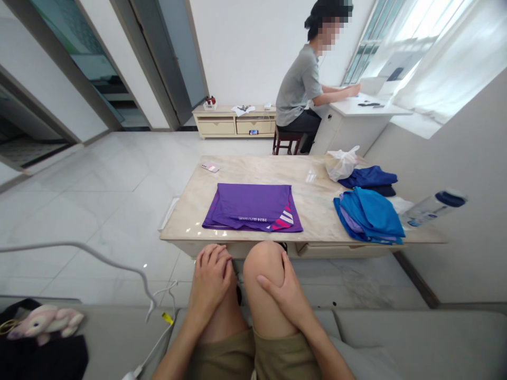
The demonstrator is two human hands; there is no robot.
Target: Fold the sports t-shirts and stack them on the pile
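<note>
Your left hand (209, 281) rests on your left knee, its fingers together and curled over the kneecap. Your right hand (287, 298) lies on your right knee (261, 269), its fingers together and resting on the skin. Neither hand holds anything.

The nearest item to your hands is a folded purple sports shirt (251, 207), lying flat by the near edge of a marble-topped table (253, 169), just left of its middle. To its right lie a heap of blue clothing (370, 216), a navy garment (368, 178), a white plastic bag (341, 163) and a clear bottle with a dark blue cap (433, 208). A phone in a pink case (209, 167) sits at the far left of the tabletop.

You are on a grey sofa (420, 338). Beyond the table, a person (299, 87) sits on a stool with both hands on a white desk (356, 107).
</note>
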